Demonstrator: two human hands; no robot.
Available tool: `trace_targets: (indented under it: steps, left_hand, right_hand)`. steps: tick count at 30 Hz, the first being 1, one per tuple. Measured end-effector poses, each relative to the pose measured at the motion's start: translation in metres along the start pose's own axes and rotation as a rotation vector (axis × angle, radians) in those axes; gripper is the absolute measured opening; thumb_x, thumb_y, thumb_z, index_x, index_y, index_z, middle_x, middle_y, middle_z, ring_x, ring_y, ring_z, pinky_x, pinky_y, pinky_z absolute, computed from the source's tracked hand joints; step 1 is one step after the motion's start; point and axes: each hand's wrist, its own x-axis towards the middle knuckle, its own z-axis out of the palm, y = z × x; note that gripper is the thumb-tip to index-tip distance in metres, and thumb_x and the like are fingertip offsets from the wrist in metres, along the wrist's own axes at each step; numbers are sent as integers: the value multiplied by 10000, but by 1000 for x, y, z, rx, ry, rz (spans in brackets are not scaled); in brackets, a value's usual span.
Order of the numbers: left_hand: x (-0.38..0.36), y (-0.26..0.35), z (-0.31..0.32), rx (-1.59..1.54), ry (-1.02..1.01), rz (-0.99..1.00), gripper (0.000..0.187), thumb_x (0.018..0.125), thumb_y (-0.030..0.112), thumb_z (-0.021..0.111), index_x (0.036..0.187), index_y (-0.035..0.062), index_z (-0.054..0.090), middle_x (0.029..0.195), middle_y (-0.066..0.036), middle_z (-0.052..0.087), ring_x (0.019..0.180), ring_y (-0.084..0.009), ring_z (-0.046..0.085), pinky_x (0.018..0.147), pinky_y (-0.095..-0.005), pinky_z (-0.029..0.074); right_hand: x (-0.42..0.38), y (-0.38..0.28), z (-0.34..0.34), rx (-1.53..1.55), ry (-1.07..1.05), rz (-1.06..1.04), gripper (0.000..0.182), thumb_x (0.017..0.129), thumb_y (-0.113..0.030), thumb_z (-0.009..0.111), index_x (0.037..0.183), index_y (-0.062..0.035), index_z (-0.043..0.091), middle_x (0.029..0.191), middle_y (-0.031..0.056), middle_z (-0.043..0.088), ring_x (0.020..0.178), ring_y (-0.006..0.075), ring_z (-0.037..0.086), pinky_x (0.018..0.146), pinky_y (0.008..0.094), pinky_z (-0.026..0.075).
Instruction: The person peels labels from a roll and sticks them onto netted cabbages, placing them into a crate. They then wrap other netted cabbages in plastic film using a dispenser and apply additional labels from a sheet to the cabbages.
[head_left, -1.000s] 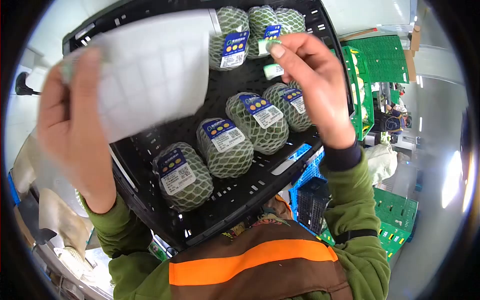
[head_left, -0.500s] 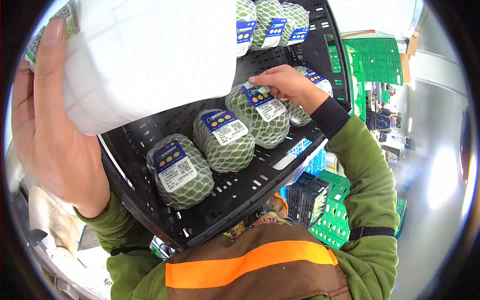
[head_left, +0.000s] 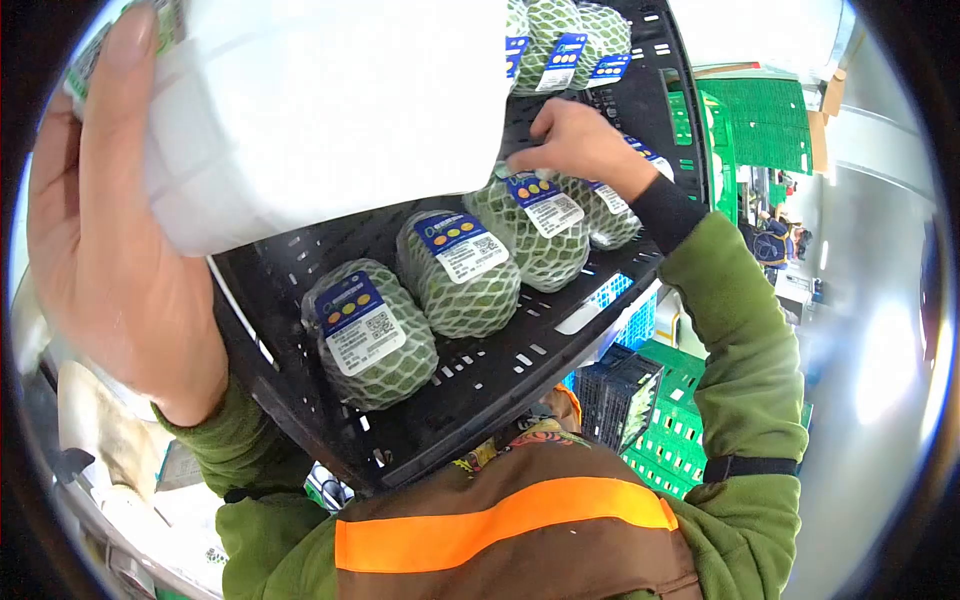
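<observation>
On the left, my left hand (head_left: pixel 120 230) grips a large white roll of labels (head_left: pixel 330 110); its thumb lies over a printed QR label at the roll's edge. My right hand (head_left: pixel 580 145) is over a green fruit in white foam netting (head_left: pixel 545 250), with the thumb at the upper edge of its blue-and-white label. A gap shows between thumb and curled index finger; the other fingers are partly hidden. Nearer me in the row sit a netted fruit (head_left: pixel 470 300) and another netted fruit (head_left: pixel 400 365), both labelled. Beside my right wrist is a further netted fruit (head_left: pixel 612 222).
A black perforated crate (head_left: pixel 450 425) holds the fruits, with several more netted fruits (head_left: pixel 560 45) along its far side. Green crates (head_left: pixel 755 125) stand beyond it, and a stacked black crate (head_left: pixel 610 400) is below at right. A person (head_left: pixel 772 245) is in the distance.
My right thumb and index finger have parted from their pinch at the fruit's top, and the hand has lifted slightly. The roll has shifted a little to the right in view.
</observation>
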Motion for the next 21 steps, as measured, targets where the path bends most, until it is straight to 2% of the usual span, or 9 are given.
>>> trace_targets:
  steps: [1, 3, 4, 5, 8, 10, 15, 18, 21]
  left_hand:
    - [1, -9, -2, 11, -2, -7, 455, 877, 100, 606, 1329, 47, 595, 1317, -69, 642, 1192, -310, 608, 1073, -380, 430]
    - [7, -31, -12, 518, -74, 361, 441, 866, 101, 635, 1300, 31, 611, 1304, -72, 650, 1160, -304, 623, 1056, -374, 444]
    - [9, -28, -17, 520, -134, 431, 451, 847, 111, 669, 1290, 43, 620, 1286, -87, 658, 1140, -296, 631, 1047, -371, 453]
    - [9, -29, -19, 526, -140, 433, 451, 847, 111, 669, 1290, 43, 620, 1286, -87, 658, 1140, -296, 631, 1047, -371, 453]
    - [11, -31, -17, 628, -135, 415, 435, 840, 109, 677, 1269, 45, 635, 1259, -101, 669, 1100, -297, 642, 1017, -361, 470]
    - [12, -28, -15, 358, -81, 356, 445, 820, 105, 688, 1261, 58, 650, 1218, -111, 682, 1056, -313, 645, 970, -354, 489]
    - [6, -23, -8, 158, -12, 183, 393, 856, 119, 681, 1243, 54, 661, 1172, -95, 693, 1021, -265, 647, 938, -332, 488]
    - [-1, -16, 2, -75, 73, -41, 362, 878, 127, 676, 1232, 52, 668, 1144, -86, 700, 1000, -237, 648, 919, -319, 488]
    - [-5, -9, 15, -442, 197, -375, 333, 899, 136, 672, 1221, 50, 675, 1116, -77, 706, 979, -208, 650, 900, -306, 488]
  right_hand:
    - [0, -2, -1, 163, 6, 14, 653, 653, -457, 862, 1064, 22, 693, 963, 171, 700, 837, 246, 688, 736, 363, 546]
    - [-15, -29, -1, 731, -201, 78, 610, 699, -387, 864, 1103, 31, 679, 915, 127, 696, 785, 183, 655, 679, 312, 526]
    - [-22, -46, -2, 837, -391, 126, 615, 735, -337, 857, 1168, 45, 645, 900, 92, 677, 740, 128, 599, 599, 256, 472]
    - [-24, -54, 14, 920, -393, 102, 602, 730, -271, 857, 1174, 63, 624, 874, 92, 671, 669, 120, 569, 526, 242, 422]
    - [-20, -70, 37, 1001, -481, 133, 545, 718, -197, 854, 1145, 56, 629, 877, 85, 668, 664, 120, 566, 524, 249, 415]
    - [-11, -72, 47, 933, -399, 167, 495, 704, -142, 843, 1111, 50, 637, 907, 105, 682, 697, 141, 604, 578, 277, 470]
    - [-10, -73, 65, 875, -376, 171, 488, 707, -166, 840, 1096, 55, 644, 967, 138, 699, 798, 206, 670, 707, 327, 531]
    - [-6, -68, 85, 719, -315, 120, 527, 694, -204, 848, 1093, 69, 639, 994, 171, 704, 854, 265, 691, 769, 355, 542]
    - [-10, -75, 75, 523, -277, 29, 559, 671, -239, 858, 1081, 72, 637, 1018, 207, 698, 902, 316, 691, 807, 380, 538]
